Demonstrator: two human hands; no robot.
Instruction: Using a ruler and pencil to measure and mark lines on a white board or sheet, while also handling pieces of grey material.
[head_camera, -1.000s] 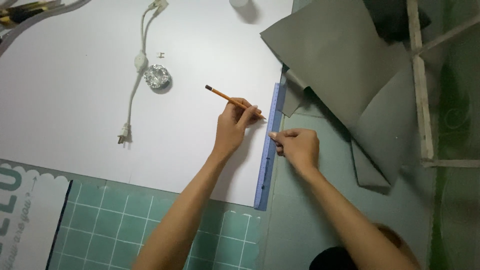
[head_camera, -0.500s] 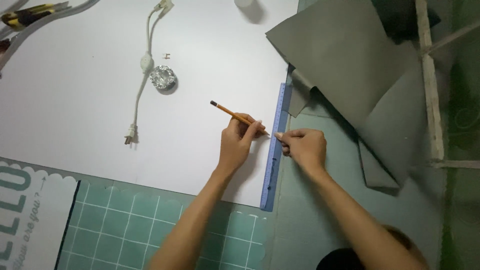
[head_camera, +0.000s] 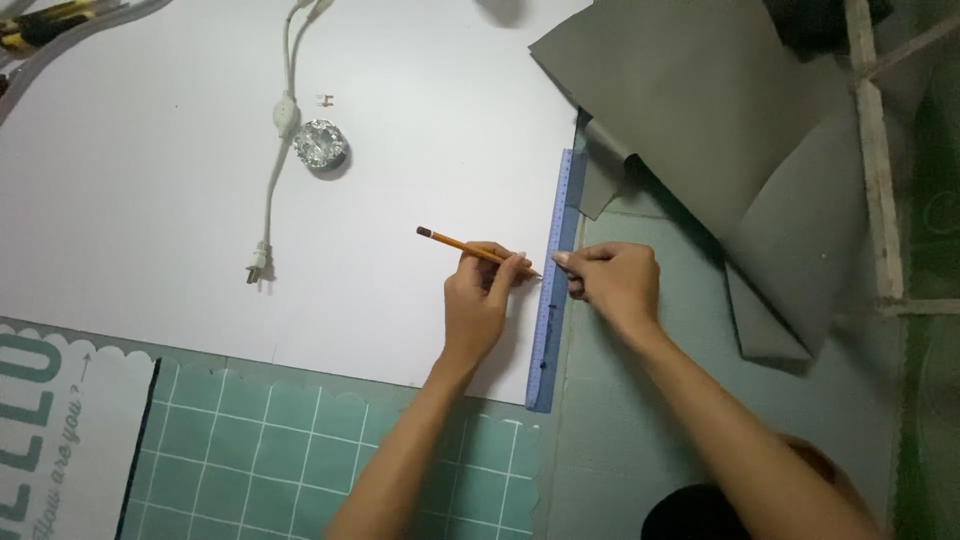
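Head view, the only 1 I have: my left hand (head_camera: 478, 305) pinches a yellow pencil (head_camera: 470, 247) between thumb and fingers, its tip down on the white sheet (head_camera: 200, 220) right against the blue ruler (head_camera: 553, 280). The pencil slants up and to the left, eraser end away from the ruler. My right hand (head_camera: 615, 285) is curled, fingertips pressed down on the ruler's right edge at about its middle, pinning it along the right border of the sheet. The ruler runs almost straight away from me, its near end reaching past the sheet onto the green cutting mat (head_camera: 300, 460).

Off to the side, a white cord with a plug (head_camera: 275, 150) and a small shiny round object (head_camera: 320, 145) lie on the sheet, well apart from both hands. Grey sheet material (head_camera: 700, 110) is heaped at the upper right, just beside the ruler's far end.

My worry: the ruler is held at only 1 spot, so sideways pressure from the pencil could pivot it and skew the line. The grey material touching the far end could also nudge it.
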